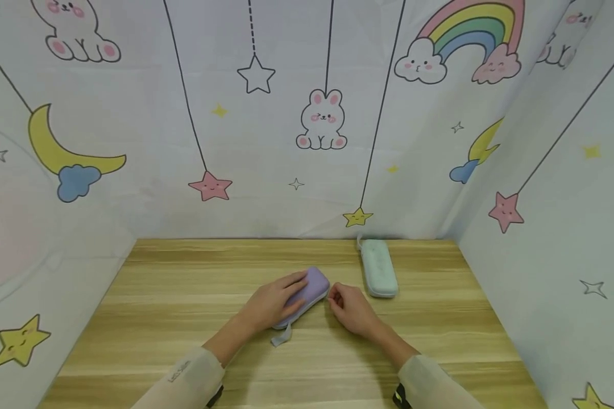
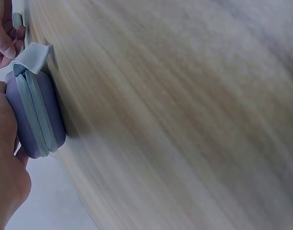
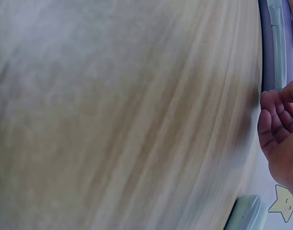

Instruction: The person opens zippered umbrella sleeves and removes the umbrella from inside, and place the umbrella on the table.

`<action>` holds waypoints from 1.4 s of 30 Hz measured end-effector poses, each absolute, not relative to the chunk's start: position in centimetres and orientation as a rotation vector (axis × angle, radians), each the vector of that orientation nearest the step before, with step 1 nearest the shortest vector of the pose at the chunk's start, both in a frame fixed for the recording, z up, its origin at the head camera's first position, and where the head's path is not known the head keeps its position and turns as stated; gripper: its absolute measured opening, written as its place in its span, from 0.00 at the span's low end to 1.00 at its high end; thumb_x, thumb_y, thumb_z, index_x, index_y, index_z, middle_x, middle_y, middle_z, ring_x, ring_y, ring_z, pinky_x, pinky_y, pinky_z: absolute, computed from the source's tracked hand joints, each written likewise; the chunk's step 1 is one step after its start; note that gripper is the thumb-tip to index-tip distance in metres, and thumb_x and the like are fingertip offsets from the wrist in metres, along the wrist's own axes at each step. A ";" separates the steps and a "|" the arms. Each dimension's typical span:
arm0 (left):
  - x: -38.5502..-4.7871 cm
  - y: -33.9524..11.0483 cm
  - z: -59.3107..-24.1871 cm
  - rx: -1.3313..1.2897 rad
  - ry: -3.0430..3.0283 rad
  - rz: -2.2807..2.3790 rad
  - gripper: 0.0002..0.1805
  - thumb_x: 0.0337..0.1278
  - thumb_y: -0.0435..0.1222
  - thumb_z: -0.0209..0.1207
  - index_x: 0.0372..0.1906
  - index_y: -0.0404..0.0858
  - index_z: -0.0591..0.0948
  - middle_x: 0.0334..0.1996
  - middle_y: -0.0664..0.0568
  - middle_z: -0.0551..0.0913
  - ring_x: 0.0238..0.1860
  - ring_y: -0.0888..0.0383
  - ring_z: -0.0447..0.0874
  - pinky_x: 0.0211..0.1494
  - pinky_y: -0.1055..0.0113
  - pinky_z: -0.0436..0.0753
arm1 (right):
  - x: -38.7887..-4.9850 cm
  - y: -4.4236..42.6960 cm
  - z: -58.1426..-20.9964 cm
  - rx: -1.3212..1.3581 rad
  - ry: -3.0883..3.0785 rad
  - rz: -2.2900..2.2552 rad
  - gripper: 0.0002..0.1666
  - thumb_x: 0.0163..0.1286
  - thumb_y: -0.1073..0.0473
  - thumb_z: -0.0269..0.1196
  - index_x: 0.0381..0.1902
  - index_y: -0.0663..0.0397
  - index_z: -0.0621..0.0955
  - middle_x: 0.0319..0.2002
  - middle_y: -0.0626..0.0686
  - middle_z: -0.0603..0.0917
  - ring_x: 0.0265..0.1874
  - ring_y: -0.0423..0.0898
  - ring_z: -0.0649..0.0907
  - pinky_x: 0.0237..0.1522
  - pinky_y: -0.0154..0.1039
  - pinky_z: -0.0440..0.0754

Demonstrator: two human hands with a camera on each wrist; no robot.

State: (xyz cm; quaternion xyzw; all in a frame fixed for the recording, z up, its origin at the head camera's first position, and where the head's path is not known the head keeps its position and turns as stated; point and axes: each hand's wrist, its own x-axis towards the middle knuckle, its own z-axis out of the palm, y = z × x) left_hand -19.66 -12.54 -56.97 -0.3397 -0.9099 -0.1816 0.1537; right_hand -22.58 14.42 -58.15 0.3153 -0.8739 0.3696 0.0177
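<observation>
A purple zip case [image 1: 314, 284] with a pale zip band lies slantwise on the table, its grey fabric loop [image 1: 281, 336] toward the near left. My left hand [image 1: 271, 304] holds it from the left, fingers spread over the lid. At its right end my right hand [image 1: 355, 309] has curled fingers, with thumb and forefinger pinching at the zip band [image 3: 279, 57]. The zipper pull itself is hidden by those fingertips. In the left wrist view the loop [image 2: 34, 57] stands out from the case's end, and the zip there looks closed.
A mint-green zip case [image 1: 380, 267] of similar shape lies behind and right of my right hand, a small loop at its far end. The wood-grain table [image 1: 184, 272] meets a printed cloth backdrop [image 1: 266, 142] at the back and sides.
</observation>
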 end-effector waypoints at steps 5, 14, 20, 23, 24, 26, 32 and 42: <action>-19.6 -12.5 -57.0 -0.969 -2.607 -0.539 0.28 0.76 0.45 0.64 0.72 0.36 0.79 0.74 0.45 0.75 0.70 0.49 0.78 0.67 0.55 0.82 | -22.5 14.4 -58.2 0.993 -2.710 1.159 0.08 0.72 0.68 0.67 0.35 0.50 0.82 0.27 0.40 0.81 0.26 0.33 0.79 0.29 0.32 0.81; -19.7 -12.5 -57.1 -0.972 -2.590 -0.547 0.28 0.75 0.44 0.65 0.71 0.35 0.80 0.74 0.45 0.75 0.69 0.49 0.80 0.66 0.55 0.82 | -22.5 14.1 -58.5 1.001 -2.702 1.165 0.09 0.72 0.68 0.67 0.34 0.49 0.81 0.27 0.40 0.81 0.25 0.33 0.79 0.28 0.32 0.81; -19.7 -12.5 -57.1 -0.969 -2.601 -0.550 0.28 0.75 0.45 0.64 0.71 0.35 0.79 0.74 0.46 0.75 0.69 0.50 0.79 0.66 0.55 0.82 | -22.5 13.9 -58.6 1.015 -2.692 1.167 0.08 0.71 0.68 0.67 0.34 0.50 0.82 0.27 0.40 0.81 0.25 0.33 0.78 0.28 0.32 0.81; -19.7 -12.5 -57.1 -0.966 -2.603 -0.552 0.28 0.75 0.45 0.64 0.71 0.35 0.79 0.74 0.46 0.75 0.69 0.49 0.80 0.65 0.55 0.83 | -22.5 13.9 -58.6 1.024 -2.684 1.177 0.09 0.71 0.68 0.67 0.34 0.49 0.81 0.27 0.40 0.80 0.24 0.33 0.78 0.27 0.32 0.81; -19.7 -12.5 -57.1 -0.966 -2.603 -0.554 0.28 0.75 0.45 0.64 0.71 0.35 0.79 0.74 0.46 0.75 0.69 0.49 0.80 0.65 0.55 0.83 | -22.5 13.8 -58.6 1.025 -2.683 1.180 0.09 0.71 0.68 0.67 0.34 0.49 0.81 0.26 0.40 0.80 0.24 0.32 0.78 0.27 0.32 0.81; -19.7 -12.4 -57.1 -0.967 -2.601 -0.554 0.28 0.75 0.44 0.64 0.71 0.35 0.79 0.74 0.46 0.75 0.69 0.49 0.80 0.65 0.55 0.83 | -22.5 13.8 -58.7 1.027 -2.680 1.183 0.09 0.71 0.68 0.67 0.34 0.49 0.81 0.26 0.40 0.80 0.24 0.32 0.78 0.27 0.32 0.81; -19.6 -12.4 -57.3 -0.973 -2.607 -0.545 0.28 0.76 0.45 0.64 0.72 0.35 0.79 0.75 0.46 0.74 0.69 0.50 0.79 0.65 0.55 0.83 | -22.4 13.9 -58.8 1.026 -2.692 1.190 0.09 0.71 0.68 0.67 0.34 0.49 0.81 0.26 0.39 0.80 0.24 0.33 0.78 0.27 0.32 0.81; -19.7 -12.5 -57.4 -0.966 -2.599 -0.554 0.28 0.75 0.45 0.64 0.72 0.36 0.79 0.75 0.46 0.74 0.69 0.50 0.80 0.64 0.55 0.83 | -22.3 13.8 -58.7 1.023 -2.693 1.186 0.09 0.71 0.68 0.67 0.34 0.49 0.81 0.27 0.40 0.80 0.25 0.33 0.79 0.28 0.32 0.81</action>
